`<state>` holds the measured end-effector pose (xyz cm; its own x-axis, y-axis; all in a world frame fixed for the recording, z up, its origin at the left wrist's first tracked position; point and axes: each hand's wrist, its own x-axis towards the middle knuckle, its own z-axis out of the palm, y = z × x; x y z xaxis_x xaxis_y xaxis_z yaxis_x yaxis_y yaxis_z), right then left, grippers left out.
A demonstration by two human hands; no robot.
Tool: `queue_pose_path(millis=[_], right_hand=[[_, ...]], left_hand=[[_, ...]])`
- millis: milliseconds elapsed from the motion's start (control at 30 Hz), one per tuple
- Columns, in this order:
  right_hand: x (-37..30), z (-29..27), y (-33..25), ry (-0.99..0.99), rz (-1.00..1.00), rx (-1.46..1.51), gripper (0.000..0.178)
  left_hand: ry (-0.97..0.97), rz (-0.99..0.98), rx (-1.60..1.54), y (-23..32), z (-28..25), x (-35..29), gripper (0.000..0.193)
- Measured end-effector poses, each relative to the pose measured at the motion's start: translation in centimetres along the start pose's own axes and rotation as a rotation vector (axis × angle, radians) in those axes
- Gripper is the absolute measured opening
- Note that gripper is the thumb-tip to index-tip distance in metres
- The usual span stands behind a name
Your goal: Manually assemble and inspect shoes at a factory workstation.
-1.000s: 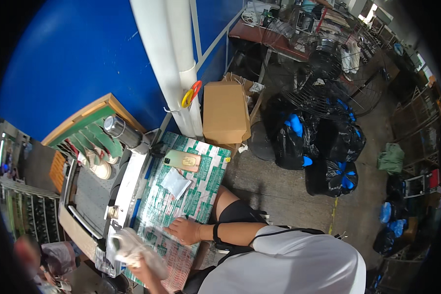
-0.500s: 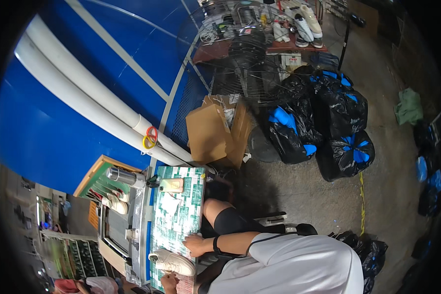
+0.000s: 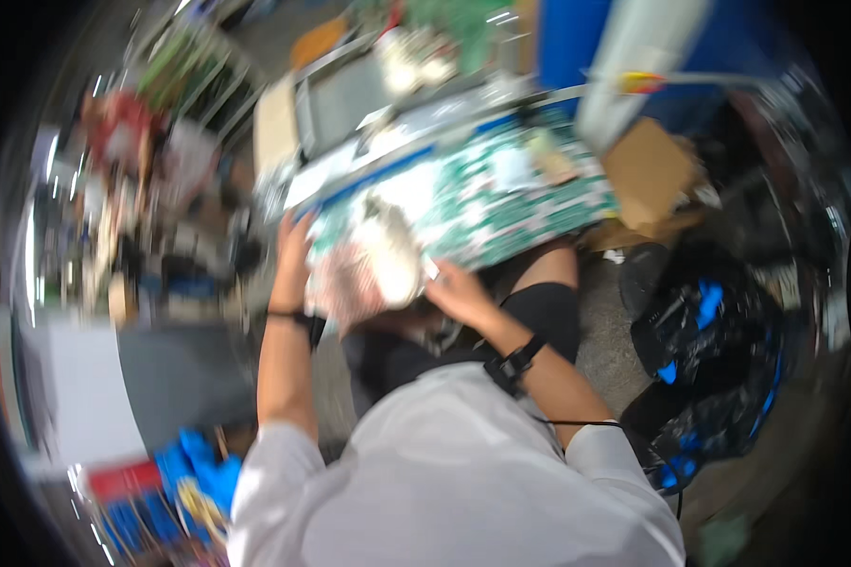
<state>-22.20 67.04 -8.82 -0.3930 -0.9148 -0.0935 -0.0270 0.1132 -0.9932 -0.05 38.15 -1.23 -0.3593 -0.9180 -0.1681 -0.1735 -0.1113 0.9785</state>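
Hands apart, either side of a pale shoe (image 3: 390,253) lying on the counter (image 3: 482,236). Left hand (image 3: 295,236) left of shoe; right hand (image 3: 459,291) just right of its near end. Grip on either: blur, cannot tell. Farther right of shoe: white packet (image 3: 512,170), phone (image 3: 551,158). Judgement: steady shoe both sides, light pressure, pale upper kept clean. Counter's green and red print illegible.
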Motion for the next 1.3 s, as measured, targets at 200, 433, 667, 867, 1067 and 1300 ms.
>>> queue_pose_path(millis=[200,433,667,867,1067,1300], right_hand=[[2.3,3.4,-6.3,-0.126,-0.165,-0.427,0.066],[6.2,7.2,-5.4,-0.133,-0.648,-0.859,0.080],[6.1,9.1,-5.6,-0.209,-0.461,-0.754,0.075],[5.8,11.0,-7.0,-0.131,-0.469,-0.609,0.077],[6.2,9.0,-6.1,-0.189,-0.628,-1.040,0.080],[6.5,12.0,-7.7,-0.236,-0.325,-0.478,0.068]], left_hand=[[-0.362,-0.067,0.285,-3.9,2.2,-1.4,0.069],[-0.352,0.099,0.384,-3.9,1.8,0.9,0.069],[-0.393,0.188,0.415,-4.4,2.9,3.4,0.080],[-0.439,0.099,0.360,-3.4,3.5,3.5,0.078],[-0.495,0.050,0.372,-2.7,2.9,3.9,0.073],[-0.477,0.052,0.437,-2.2,3.4,3.5,0.073]])
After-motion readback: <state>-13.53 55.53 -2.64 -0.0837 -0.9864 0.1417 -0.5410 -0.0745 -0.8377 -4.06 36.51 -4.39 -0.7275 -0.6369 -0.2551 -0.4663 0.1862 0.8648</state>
